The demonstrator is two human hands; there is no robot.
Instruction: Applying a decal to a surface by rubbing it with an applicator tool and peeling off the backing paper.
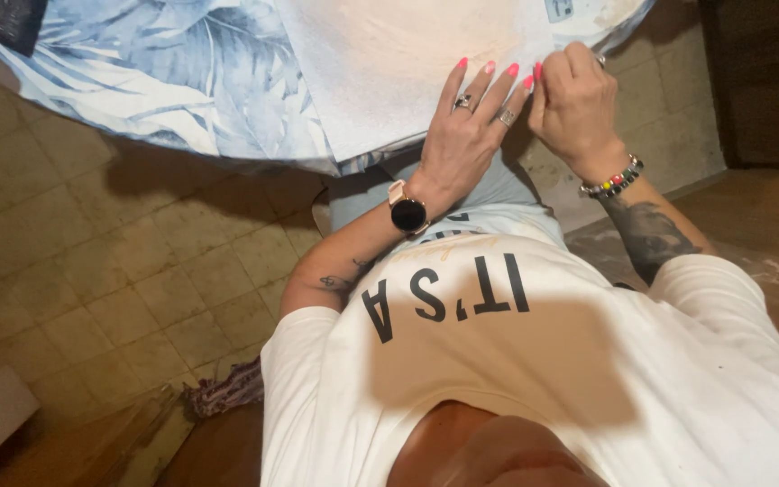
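Head view: my left hand lies flat, fingers spread, on the pale cloth atop the leaf-print tablecloth; right hand pinches its edge. Soft, light, floppy stuff, I'd say; best taken at the hem.

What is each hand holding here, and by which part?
Left hand lies flat on the pale sheet near its edge. Right hand pinches that same edge; what its fingertips grip is hidden.

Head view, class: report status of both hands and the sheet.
Left hand flat on pale sheet. Right hand pinching the sheet's edge. Leaf-print cloth beneath; nothing in the way.
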